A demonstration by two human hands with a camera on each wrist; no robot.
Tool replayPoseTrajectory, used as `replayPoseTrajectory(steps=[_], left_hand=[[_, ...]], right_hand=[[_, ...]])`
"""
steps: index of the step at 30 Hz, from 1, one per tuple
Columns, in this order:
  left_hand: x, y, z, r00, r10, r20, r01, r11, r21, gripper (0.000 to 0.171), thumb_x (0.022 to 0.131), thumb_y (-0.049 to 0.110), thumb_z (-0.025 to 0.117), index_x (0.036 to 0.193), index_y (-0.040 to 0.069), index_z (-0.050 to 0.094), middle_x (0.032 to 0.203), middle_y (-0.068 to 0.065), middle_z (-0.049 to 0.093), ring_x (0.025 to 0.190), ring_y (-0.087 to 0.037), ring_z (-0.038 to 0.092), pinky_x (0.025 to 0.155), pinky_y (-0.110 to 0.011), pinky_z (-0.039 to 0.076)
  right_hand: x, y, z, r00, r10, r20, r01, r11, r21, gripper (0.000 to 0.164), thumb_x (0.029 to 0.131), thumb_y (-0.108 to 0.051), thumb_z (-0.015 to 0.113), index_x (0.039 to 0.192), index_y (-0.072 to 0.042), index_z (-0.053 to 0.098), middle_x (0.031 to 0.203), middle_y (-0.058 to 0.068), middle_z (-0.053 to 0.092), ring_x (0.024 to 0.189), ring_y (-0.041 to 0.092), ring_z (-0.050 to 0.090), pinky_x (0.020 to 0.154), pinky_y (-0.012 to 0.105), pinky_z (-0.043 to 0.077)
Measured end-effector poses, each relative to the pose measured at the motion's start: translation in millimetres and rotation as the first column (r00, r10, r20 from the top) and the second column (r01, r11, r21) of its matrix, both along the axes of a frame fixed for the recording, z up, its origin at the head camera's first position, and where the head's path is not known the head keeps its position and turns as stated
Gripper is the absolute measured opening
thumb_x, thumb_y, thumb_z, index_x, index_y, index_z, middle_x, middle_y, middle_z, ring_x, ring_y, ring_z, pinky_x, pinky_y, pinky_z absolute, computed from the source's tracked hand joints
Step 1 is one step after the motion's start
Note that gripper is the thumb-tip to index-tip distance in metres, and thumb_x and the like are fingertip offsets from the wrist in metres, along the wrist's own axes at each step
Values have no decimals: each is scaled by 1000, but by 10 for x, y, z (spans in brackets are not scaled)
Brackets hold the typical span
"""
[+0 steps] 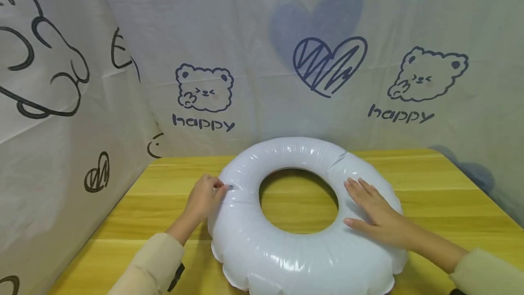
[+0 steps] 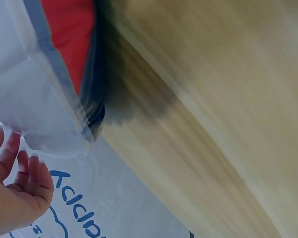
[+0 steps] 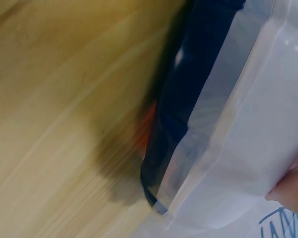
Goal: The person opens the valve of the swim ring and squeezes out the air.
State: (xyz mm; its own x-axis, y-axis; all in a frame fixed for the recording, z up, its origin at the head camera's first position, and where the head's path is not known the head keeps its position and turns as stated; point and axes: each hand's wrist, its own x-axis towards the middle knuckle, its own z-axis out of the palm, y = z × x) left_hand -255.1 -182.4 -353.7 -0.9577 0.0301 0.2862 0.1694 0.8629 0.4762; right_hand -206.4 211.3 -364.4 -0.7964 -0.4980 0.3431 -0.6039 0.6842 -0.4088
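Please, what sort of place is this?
Perhaps an indoor corner arranged for tabletop work: a wood-grain table, a creased, printed backdrop behind it, and a white inflatable ring lying on top.

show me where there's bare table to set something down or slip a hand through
The table is bare left of the ring, between the left hand and the curtain, and right of it, beyond the right hand. The hole shows bare table too. Crowded: the middle, under the ring.

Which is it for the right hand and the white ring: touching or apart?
Touching: the head view shows the right hand lying on top of the white ring.
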Motion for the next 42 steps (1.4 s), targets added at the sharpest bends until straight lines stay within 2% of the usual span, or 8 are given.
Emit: replayPoseTrajectory(steps=[4, 8, 12, 21, 25, 28, 39, 42], left_hand=[[-21, 24, 37, 999, -6, 53, 6, 1000, 0, 23, 89, 21, 62, 86, -1, 67, 91, -12, 56, 79, -21, 52, 70, -34, 48], [-32, 36, 59, 995, -6, 99, 6, 1000, 2, 22, 89, 21, 63, 86, 0, 67, 89, -11, 55, 78, -20, 50, 68, -32, 47], [-40, 38, 79, 993, -12, 121, 15, 1000, -18, 21, 90, 21, 62, 85, 0, 66, 86, -9, 54, 76, -19, 49, 65, -29, 45], [-49, 39, 109, 994, -44, 101, 49, 998, -47, 18, 90, 18, 60, 83, 1, 63, 80, -7, 53, 71, -17, 47, 61, -27, 42], [-51, 38, 126, 995, -55, 87, 60, 997, -49, 20, 91, 17, 59, 79, 2, 59, 77, -7, 53, 70, -17, 47, 60, -27, 41], [-59, 51, 156, 994, -58, 90, 63, 996, -55, 20, 92, 17, 57, 78, 2, 57, 75, -7, 52, 68, -17, 47, 60, -27, 41], [-60, 53, 229, 988, -86, 131, 84, 996, 24, 24, 92, 17, 53, 73, 2, 53, 65, -5, 47, 60, -15, 44, 53, -24, 37], [-40, 28, 215, 985, -104, 135, 98, 994, 54, 25, 92, 17, 54, 71, 2, 52, 62, -3, 45, 58, -14, 42, 51, -24, 35]], right_hand=[[50, -53, -11, 994, 44, -101, -38, 998, 55, 74, 87, -35, 61, 146, -5, 26, 150, 20, 28, 142, 35, 13, 117, 34, 0], [88, -96, -17, 972, 109, -210, -81, 988, 134, 74, 87, -36, 61, 145, -4, 29, 150, 16, 30, 145, 12, -1, 110, 13, -11], [117, -121, -22, 956, 147, -254, -92, 972, 215, 72, 88, -40, 58, 144, -4, 31, 149, 16, 32, 140, -2, -12, 110, 13, -14], [125, -123, -75, 940, 169, -297, -81, 954, 287, 75, 87, -47, 57, 146, -10, 29, 149, 13, 33, 139, -2, -13, 111, 17, -15], [133, -127, -80, 950, 158, -270, -74, 952, 298, 69, 87, -47, 57, 142, -10, 38, 148, 13, 36, 145, 21, 10, 110, 15, -15], [138, -134, -74, 956, 151, -253, -71, 951, 301, 65, 87, -47, 57, 140, -11, 42, 146, 13, 39, 134, 35, 34, 110, 14, -16], [139, -139, -42, 959, 162, -234, -81, 943, 322, 59, 87, -47, 56, 136, -14, 48, 144, 12, 42, 127, 40, 41, 108, 13, -17], [126, -135, -28, 962, 165, -218, -89, 943, 322, 57, 88, -48, 55, 135, -16, 49, 145, 11, 41, 128, 40, 40, 116, 31, 0]])
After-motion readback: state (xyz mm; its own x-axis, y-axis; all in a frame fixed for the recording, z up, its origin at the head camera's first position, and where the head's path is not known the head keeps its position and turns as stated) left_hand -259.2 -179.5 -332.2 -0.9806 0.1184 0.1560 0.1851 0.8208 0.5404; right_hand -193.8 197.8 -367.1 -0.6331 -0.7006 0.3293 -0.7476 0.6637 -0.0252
